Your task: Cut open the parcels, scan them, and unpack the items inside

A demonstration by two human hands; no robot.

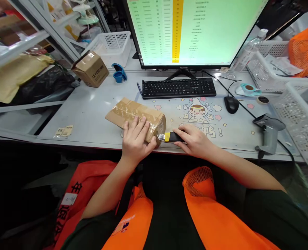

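The keyboard (178,88) (mouse (231,105) at its right) lies between monitor (200,34) and parcel (137,109).

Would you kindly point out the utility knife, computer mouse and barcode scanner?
Utility knife (173,136): head view, black handle.
Computer mouse (231,105): head view, upper shell.
Barcode scanner (270,134): head view, grey handle.

i see a pale desk (88,111) mid-frame. on it: taped parcel (129,108) near centre, keyboard (178,88) above, carton (93,69) upper left.

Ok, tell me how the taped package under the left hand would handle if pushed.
The package would probably slide rather than roll, given its boxy shape. Its creased cardboard looks fairly stiff. The shiny tape might feel slippery.
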